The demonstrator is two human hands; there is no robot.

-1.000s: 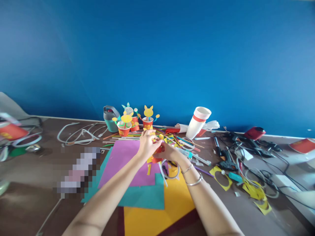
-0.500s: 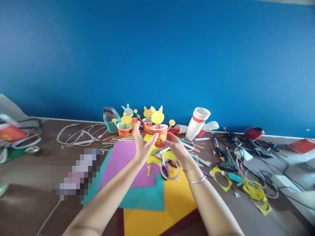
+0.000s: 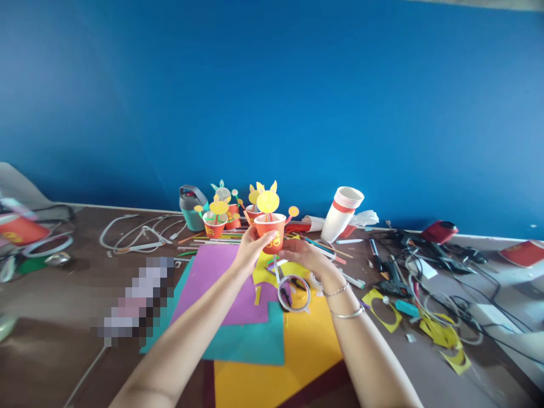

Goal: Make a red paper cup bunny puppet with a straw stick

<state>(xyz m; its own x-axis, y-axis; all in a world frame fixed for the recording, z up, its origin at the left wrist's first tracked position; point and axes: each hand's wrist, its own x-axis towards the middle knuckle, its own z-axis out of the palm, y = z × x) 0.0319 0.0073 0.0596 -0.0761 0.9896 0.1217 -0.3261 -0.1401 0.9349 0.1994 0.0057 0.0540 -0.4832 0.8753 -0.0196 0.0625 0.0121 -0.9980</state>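
In the middle of the head view, a red paper cup [image 3: 268, 227] is held upright above the table. A yellow paper animal head [image 3: 268, 202] with two ears rises from it on a stick, and a small yellow disc [image 3: 293, 211] sticks out at its right. My left hand [image 3: 251, 248] grips the cup from the left, thumb across its front. My right hand [image 3: 306, 255] is at the cup's lower right, fingers stretched toward its base; whether they touch it I cannot tell. Similar decorated cups [image 3: 215, 228] stand behind, to the left.
Purple [image 3: 212, 289], teal [image 3: 242, 343] and yellow paper [image 3: 310, 351] lie in front, with a tape roll [image 3: 294, 293] on them. White paper cups [image 3: 340, 215] stand stacked at the back. At right are a glue gun [image 3: 395, 277], cables and yellow scraps [image 3: 385, 310]. A grey-teal bottle [image 3: 193, 208] stands left.
My left hand has closed on the cup, having been open beside it. My right hand's fingers have loosened and lowered toward the base. The cup has shifted slightly left.
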